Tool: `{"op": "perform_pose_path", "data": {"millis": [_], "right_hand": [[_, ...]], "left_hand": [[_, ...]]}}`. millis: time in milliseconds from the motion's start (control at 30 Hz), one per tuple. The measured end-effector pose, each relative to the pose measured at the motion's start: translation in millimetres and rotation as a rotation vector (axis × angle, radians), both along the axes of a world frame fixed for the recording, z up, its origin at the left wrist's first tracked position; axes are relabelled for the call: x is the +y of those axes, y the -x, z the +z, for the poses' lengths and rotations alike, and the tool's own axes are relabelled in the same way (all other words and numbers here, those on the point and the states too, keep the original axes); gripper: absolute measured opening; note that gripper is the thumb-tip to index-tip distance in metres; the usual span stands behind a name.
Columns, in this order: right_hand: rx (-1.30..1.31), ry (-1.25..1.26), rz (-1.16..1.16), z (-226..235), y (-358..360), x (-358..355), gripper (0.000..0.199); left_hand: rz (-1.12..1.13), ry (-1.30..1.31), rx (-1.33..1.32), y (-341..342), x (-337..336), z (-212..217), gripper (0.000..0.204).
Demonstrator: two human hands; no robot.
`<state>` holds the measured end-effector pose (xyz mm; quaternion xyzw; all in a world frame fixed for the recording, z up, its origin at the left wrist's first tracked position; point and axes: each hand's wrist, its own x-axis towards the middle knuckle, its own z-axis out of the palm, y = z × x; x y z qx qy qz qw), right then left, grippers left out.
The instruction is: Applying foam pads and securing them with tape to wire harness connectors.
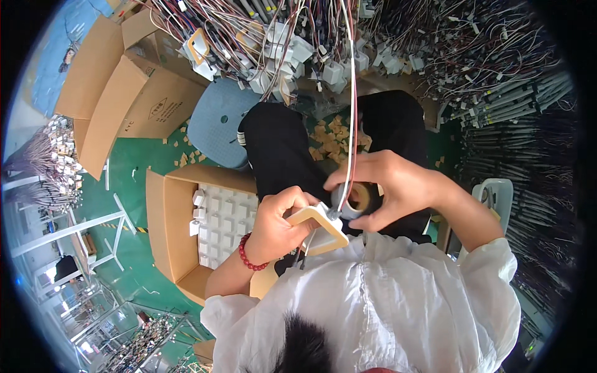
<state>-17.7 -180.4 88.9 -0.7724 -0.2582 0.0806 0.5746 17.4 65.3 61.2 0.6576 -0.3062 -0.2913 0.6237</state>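
Observation:
My left hand (278, 227), with a red bead bracelet at the wrist, grips a white plastic housing (321, 239) edged by a tan square frame (341, 239). From the housing a bundle of thin red and white wires (352, 105) runs up toward the hanging harnesses. A short dark lead pokes out below the housing. My right hand (401, 186) curls round a roll of dark grey tape (374, 199) with a brown core. The roll is close against the wires, just above the housing. Whether tape sticks to the wires, I cannot tell.
An open carton (160, 227) with rows of white housings stands at my left. Beyond it are a blue stool (214, 127) and a larger carton (146, 105). Wire harnesses (497, 50) hang ahead and right. Tan scraps (333, 138) lie between my legs; a pale plastic chair (500, 193) is at right.

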Motion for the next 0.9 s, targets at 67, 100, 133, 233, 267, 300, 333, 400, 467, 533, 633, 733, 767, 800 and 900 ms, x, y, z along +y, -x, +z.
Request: {"op": "perform_pose_path", "data": {"millis": [67,100,133,233,267,300,333,400,467,533,633,733,767,800,900], "right_hand": [[0.377,0.098,0.145,15,-1,-10,0.039],[0.399,-0.001,0.142,8,2,-10,0.035],[0.708,-0.102,0.143,7,4,-6,0.033],[1.167,-0.491,0.048,-1,14,3,0.077],[1.237,-0.565,0.056,0,14,6,0.095],[1.189,-0.571,0.076,3,14,5,0.101],[1.004,-0.533,0.063,-4,17,2,0.098],[0.692,-0.297,-0.214,-16,17,-4,0.056],[0.485,-0.309,-0.180,-30,11,0,0.055],[0.646,-0.550,0.025,-20,-1,13,0.079],[0.562,-0.224,0.231,-17,-20,6,0.061],[0.423,-0.013,0.180,-7,-24,-9,0.048],[0.609,-0.048,0.142,-9,-16,-9,0.048],[0.795,-0.082,0.101,-9,-11,-8,0.049],[1.038,-0.553,0.080,-8,0,-8,0.078]], "left_hand": [[0.061,-0.079,0.034,2,1,6,0.027],[0.119,-0.154,0.069,2,1,7,0.027],[0.121,-0.171,-0.150,2,0,4,0.026],[0.143,-0.142,-0.672,4,-9,5,0.018],[0.167,-0.153,-0.783,4,-8,8,0.012],[0.169,-0.202,-0.761,6,-5,14,0.011],[0.177,-0.207,-0.761,8,-3,12,0.011],[0.165,-0.212,-0.603,11,-2,9,0.012],[0.163,-0.199,-0.331,11,-5,13,0.016],[0.148,-0.201,-0.119,14,-3,13,0.017],[0.086,-0.141,0.007,13,1,12,0.019],[0.178,-0.156,0.102,7,4,8,0.019],[0.180,-0.198,0.099,6,5,6,0.018],[0.185,-0.198,0.097,6,5,5,0.018],[0.360,-0.212,0.018,11,-2,0,0.017]]}}
